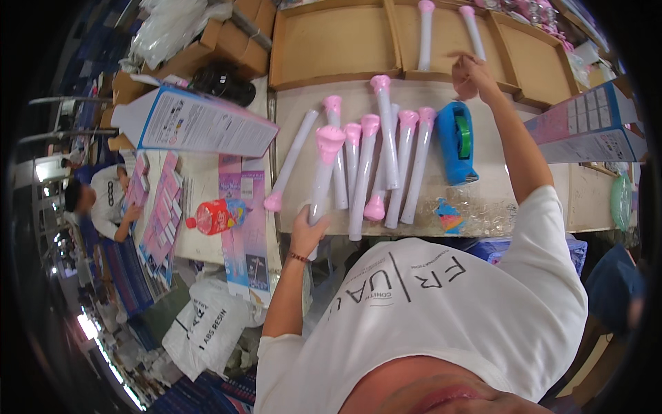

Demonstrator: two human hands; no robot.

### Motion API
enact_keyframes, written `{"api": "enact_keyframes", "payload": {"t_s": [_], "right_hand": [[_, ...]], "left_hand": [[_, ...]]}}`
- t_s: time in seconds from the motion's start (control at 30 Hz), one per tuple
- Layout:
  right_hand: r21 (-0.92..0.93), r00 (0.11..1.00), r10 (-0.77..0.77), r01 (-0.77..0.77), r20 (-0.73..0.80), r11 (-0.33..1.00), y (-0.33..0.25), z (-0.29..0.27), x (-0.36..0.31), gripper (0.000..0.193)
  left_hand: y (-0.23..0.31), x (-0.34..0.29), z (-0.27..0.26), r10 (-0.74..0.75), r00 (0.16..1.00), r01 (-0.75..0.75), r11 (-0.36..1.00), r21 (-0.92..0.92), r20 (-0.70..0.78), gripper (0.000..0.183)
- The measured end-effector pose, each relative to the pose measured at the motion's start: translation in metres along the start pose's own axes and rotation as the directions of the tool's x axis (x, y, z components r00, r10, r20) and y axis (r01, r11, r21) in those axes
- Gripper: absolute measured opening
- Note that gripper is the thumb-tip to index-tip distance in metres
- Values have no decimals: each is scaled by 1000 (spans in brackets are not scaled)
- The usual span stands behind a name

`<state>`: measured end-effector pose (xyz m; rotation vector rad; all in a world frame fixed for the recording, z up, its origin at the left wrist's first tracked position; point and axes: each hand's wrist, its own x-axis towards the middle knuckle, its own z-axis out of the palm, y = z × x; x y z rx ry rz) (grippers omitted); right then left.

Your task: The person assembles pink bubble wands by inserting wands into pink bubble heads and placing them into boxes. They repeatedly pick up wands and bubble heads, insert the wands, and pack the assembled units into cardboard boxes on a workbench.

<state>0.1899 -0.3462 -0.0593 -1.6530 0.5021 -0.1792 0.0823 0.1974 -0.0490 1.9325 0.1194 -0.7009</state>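
My left hand [307, 233] is closed round the lower end of a whitish tube wand with a pink shaped head [321, 172], which points up and away from me. My right hand [470, 74] is stretched over the near edge of a cardboard tray, its fingers loosely bent and apart. Just beyond it, a pink-headed wand [474, 31] lies in the tray, with another wand [425, 38] to its left. Several more such wands [407, 165] are spread on the table between my hands, some overlapping, a few with the pink end toward me.
Right of the wands stands a blue tape dispenser [452, 145] with green tape. Printed boxes [207, 124] lie left and right [583, 127]. A red-labelled bottle [214, 217] lies on the left table. Shallow cardboard trays [334, 41] line the far side. Another person [107, 200] sits far left.
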Motion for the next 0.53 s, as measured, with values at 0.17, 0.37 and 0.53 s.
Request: {"api": "enact_keyframes", "payload": {"t_s": [0.17, 0.37, 0.53], "right_hand": [[363, 937, -161, 40, 309, 931, -52, 92, -115, 43], [273, 195, -828, 884, 525, 381, -117, 161, -203, 34], [313, 242, -625, 699, 742, 643, -138, 173, -240, 28]], "left_hand": [[20, -1, 16, 38, 976, -22, 997, -75, 213, 29], [50, -43, -6, -98, 668, 172, 985, -25, 738, 22], [59, -76, -34, -136, 625, 76, 991, 114, 768, 25]]}}
